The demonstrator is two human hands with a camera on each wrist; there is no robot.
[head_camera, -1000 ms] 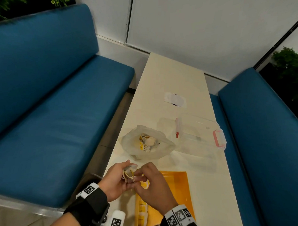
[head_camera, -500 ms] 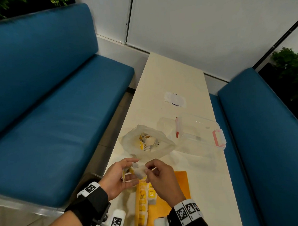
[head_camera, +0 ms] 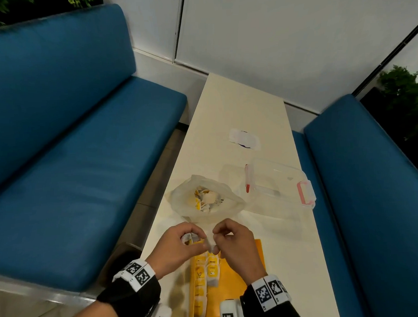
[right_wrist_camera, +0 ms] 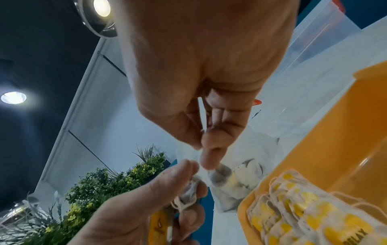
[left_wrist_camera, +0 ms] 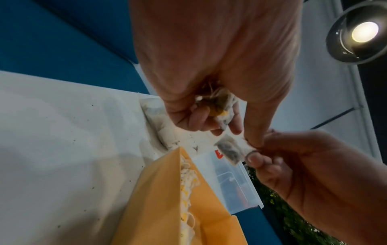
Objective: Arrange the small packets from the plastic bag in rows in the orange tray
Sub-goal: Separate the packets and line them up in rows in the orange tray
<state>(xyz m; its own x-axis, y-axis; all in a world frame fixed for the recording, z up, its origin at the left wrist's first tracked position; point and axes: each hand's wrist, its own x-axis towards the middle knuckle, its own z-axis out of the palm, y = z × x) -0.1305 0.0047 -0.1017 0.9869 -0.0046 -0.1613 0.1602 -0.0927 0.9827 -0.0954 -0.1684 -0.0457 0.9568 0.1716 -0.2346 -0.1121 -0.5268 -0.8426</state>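
The right hand [head_camera: 232,243] pinches one packet [left_wrist_camera: 231,150]; the left hand [head_camera: 175,248] grips a bunch [left_wrist_camera: 220,107], both above the tray [head_camera: 252,270].

Over the far end of an orange tray [head_camera: 257,256], a person's left hand [head_camera: 176,249] grips bunched packets [head_camera: 190,238] while the right hand [head_camera: 232,246] pinches one packet [head_camera: 210,244]; two rows of packets [head_camera: 205,277] line the tray's left side; a plastic bag [head_camera: 204,198] sits beyond the tray.

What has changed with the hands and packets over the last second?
The right hand has drawn one small white packet out of the bunch of packets that the left hand holds. The clear plastic bag and orange tray stayed put.
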